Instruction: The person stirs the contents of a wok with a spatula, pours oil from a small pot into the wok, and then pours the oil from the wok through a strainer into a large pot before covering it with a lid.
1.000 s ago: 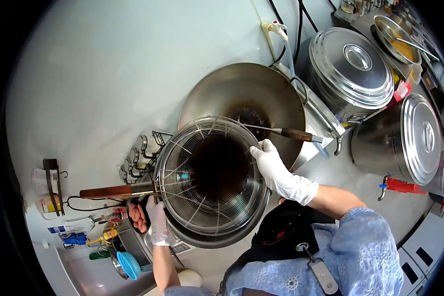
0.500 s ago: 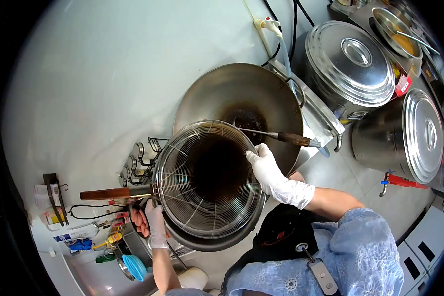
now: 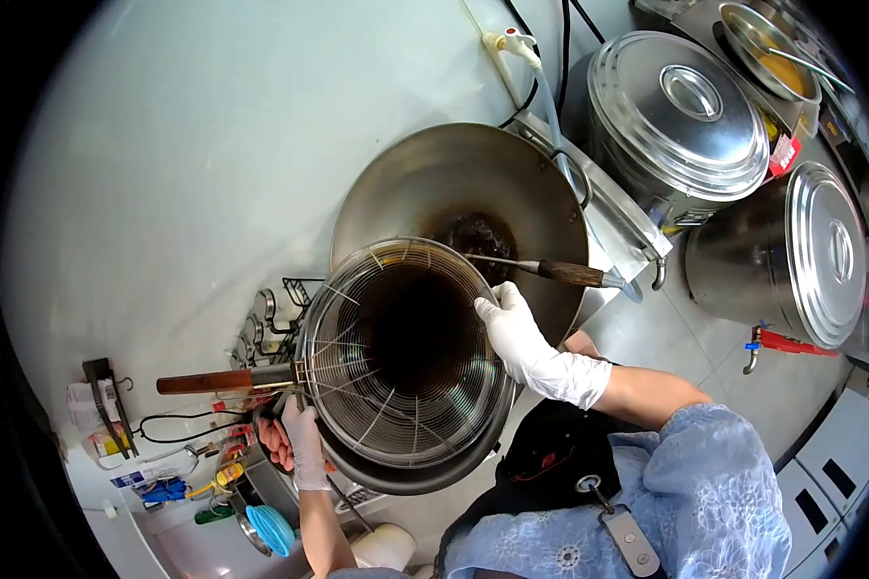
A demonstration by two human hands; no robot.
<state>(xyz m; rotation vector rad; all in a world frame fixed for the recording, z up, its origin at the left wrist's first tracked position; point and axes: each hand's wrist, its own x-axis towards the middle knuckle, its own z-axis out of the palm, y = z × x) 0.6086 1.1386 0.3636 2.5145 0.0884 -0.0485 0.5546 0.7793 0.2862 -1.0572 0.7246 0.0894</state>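
Observation:
A round wire strainer (image 3: 425, 415) with a wooden handle (image 3: 212, 382) lies over a dark wok (image 3: 425, 478), and the dark inside shows through its mesh. My left hand (image 3: 304, 434), in a thin glove, closes around the wok's left edge near the base of the strainer handle; its grip is partly hidden. On the opposite side, my white-gloved right hand (image 3: 521, 338) pinches the strainer's rim, thumb on top and fingers mostly hidden. Behind sits a large wok (image 3: 396, 183) with dark residue or liquid at its bottom. A wooden-handled utensil (image 3: 570, 274) leans in it, its head hidden.
Two lidded steel pots (image 3: 690, 106) stand at the right, with a bowl of yellow liquid (image 3: 782, 72) beyond. A tap with a hose (image 3: 517, 41) rises behind the large wok. At lower left are tongs (image 3: 106, 405), a wire rack (image 3: 285, 314) and a blue bowl (image 3: 270, 531).
The view has shifted slightly. Both hands keep their hold, and the strainer and dark wok stay nearly in the same place.

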